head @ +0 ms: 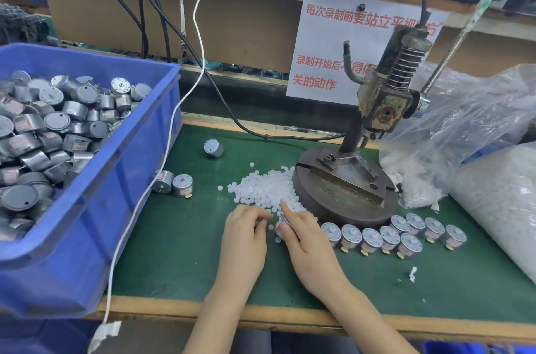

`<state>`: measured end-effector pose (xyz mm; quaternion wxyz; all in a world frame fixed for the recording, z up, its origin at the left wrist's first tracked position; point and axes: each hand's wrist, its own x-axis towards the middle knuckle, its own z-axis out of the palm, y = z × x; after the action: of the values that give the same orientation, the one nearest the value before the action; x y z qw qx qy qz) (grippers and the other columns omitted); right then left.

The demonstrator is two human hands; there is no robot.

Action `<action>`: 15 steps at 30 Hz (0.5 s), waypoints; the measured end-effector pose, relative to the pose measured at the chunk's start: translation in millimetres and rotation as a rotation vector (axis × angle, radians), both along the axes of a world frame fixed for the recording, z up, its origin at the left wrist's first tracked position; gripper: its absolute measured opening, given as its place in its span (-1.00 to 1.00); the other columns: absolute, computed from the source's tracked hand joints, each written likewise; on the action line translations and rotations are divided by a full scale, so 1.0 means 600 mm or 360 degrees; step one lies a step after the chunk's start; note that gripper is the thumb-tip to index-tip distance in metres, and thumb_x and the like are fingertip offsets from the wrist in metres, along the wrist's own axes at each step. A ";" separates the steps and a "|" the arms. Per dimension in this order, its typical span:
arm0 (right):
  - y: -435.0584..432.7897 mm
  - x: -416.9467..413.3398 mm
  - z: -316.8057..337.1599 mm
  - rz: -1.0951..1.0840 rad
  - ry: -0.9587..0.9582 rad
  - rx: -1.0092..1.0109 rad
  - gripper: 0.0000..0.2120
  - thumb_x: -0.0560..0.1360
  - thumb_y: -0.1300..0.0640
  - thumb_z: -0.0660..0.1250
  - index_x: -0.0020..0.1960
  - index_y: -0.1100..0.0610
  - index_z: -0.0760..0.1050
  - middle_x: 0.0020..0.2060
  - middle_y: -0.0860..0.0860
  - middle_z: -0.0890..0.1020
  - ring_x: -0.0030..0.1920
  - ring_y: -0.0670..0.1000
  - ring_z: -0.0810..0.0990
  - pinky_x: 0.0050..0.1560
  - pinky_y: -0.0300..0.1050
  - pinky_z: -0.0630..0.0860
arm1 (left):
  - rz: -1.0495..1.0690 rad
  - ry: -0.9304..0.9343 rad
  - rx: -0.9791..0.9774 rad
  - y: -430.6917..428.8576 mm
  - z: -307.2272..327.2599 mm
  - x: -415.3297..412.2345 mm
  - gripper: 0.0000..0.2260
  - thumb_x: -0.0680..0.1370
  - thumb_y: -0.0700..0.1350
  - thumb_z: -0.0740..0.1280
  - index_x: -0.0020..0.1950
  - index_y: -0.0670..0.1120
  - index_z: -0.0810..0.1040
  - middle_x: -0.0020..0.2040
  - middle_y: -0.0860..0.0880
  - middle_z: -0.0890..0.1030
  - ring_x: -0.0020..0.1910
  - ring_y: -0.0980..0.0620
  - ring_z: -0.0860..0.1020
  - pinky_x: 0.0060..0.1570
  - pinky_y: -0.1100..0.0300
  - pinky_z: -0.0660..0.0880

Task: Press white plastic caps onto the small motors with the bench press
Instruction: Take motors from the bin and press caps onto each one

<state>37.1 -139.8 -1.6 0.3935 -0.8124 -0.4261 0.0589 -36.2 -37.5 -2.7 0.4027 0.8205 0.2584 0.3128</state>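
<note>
I see one small motor held in the right hand, thumb and fingers curled around it, index finger stretched out over the top. It sits just above the worktop, about mid-way along and somewhat nearer the front edge than the back. The left hand is right beside it, fingers curled down at the near edge of the white caps; I cannot tell whether they have a cap pinched. The caps lie in a loose pile against the round base of the bench press, which stands toward the back right. In front of that base a row of motors stands upright, running toward the right edge. Three loose motors lie left of the pile. A blue bin full of motors fills the left end, and a clear plastic bag slumps at the right edge.
</note>
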 end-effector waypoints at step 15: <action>0.002 -0.006 -0.013 0.0120 -0.0504 -0.0153 -0.52 0.61 0.13 0.13 0.50 0.08 0.11 0.13 0.05 0.39 0.02 0.00 0.47 -0.03 -0.36 0.26 | 0.0104 -0.0098 -0.0204 0.000 -0.001 -0.001 -0.70 0.52 -0.42 0.10 -0.07 -0.11 0.54 -0.11 0.05 0.49 -0.14 0.12 0.49 -0.14 0.49 0.35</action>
<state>33.5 -138.5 -9.3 0.2796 -0.8129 -0.5096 -0.0347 -36.6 -37.4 -3.2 0.4517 0.7741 0.2919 0.3338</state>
